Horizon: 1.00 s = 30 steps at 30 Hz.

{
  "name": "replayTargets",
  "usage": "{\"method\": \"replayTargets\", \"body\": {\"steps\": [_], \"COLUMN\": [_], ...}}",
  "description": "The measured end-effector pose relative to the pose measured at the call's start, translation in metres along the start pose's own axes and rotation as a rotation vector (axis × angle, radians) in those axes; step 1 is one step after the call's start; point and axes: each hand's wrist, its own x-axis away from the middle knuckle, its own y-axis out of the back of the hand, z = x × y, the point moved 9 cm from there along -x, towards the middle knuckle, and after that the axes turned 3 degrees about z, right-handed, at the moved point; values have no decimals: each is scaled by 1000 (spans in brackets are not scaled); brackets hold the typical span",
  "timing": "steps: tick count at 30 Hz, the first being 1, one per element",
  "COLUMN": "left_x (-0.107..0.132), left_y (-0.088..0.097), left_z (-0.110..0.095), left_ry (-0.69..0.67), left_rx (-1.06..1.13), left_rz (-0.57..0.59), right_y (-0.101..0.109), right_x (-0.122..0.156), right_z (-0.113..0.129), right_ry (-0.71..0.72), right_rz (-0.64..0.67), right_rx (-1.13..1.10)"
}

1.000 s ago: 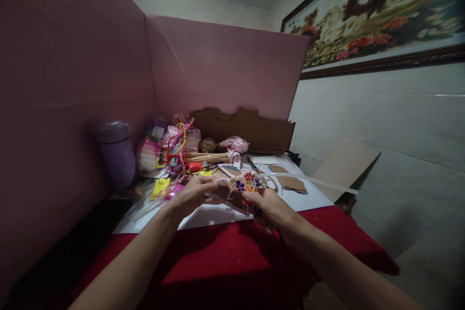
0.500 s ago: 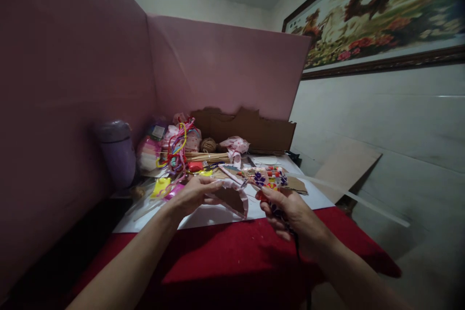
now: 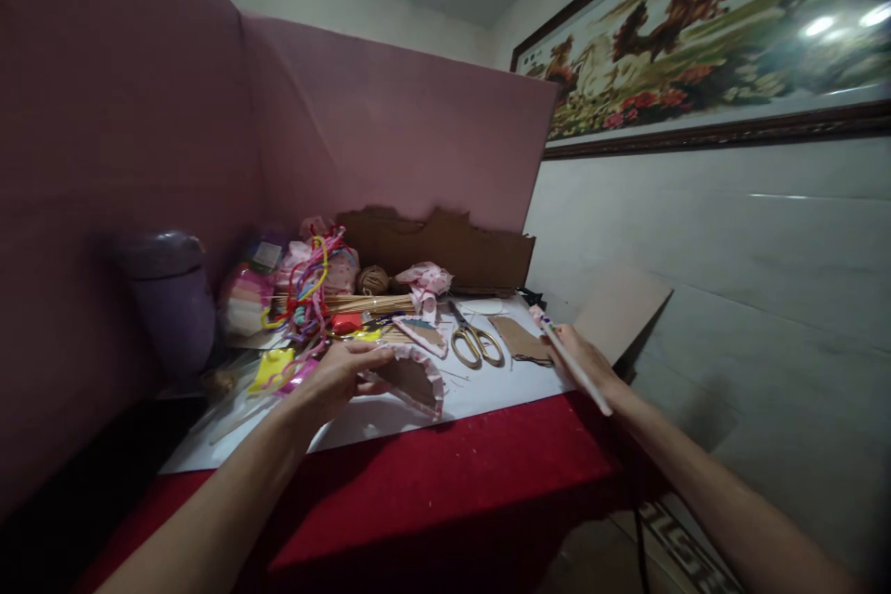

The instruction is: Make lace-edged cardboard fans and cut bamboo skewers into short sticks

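two hands over a craft table. left hand pinches the near-left edge of a half-round card piece with a pink frill round its curve. thumb on top, fingers together under the edge. the piece sits low over the white sheet, near the front middle; can't tell if it touches.

right hand is out at the table's right edge, well apart from the left, fingers curled shut on a stick that runs slantwise across the hand, pale with a pink far tip. whatever else is in that grip is hidden.

scissors lie on the sheet between the hands, a brown cutout just right of them. pipe cleaners, skewers and a twine ball are piled at the back left, purple jar at far left. red cloth covers the near edge. pink board stands behind.
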Motion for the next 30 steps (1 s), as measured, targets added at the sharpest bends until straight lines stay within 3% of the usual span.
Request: {"method": "replayTargets", "body": {"steps": [5,9,15,18,21,23,26,30], "left_x": [1,4,1,-1,-1,-1,-2,-3], "left_y": [-6,-9,-6,-3,2,7,15,24], "left_z": [2,-1,-1,0,-1,-4,-6,-8], "left_ry": [5,-16,-54,-44,-42,-67,-93,-119], "left_rx": [75,115,121,156,199,229,272,348], "left_rz": [65,91,89,55,-13,-70,-141,-200], "right_y": [-32,-47,-47,-33,-9,-3,-19,-55], "right_x": [-6,-10,-13,-9,7,23,38,36], "right_z": [-2,2,2,9,48,90,139,181], "right_ry": [51,77,50,21,109,261,310,254], "right_rz": [128,197,211,158,-39,-91,45,242], "right_rx": [340,386,377,446,387,103,-361,-592]}}
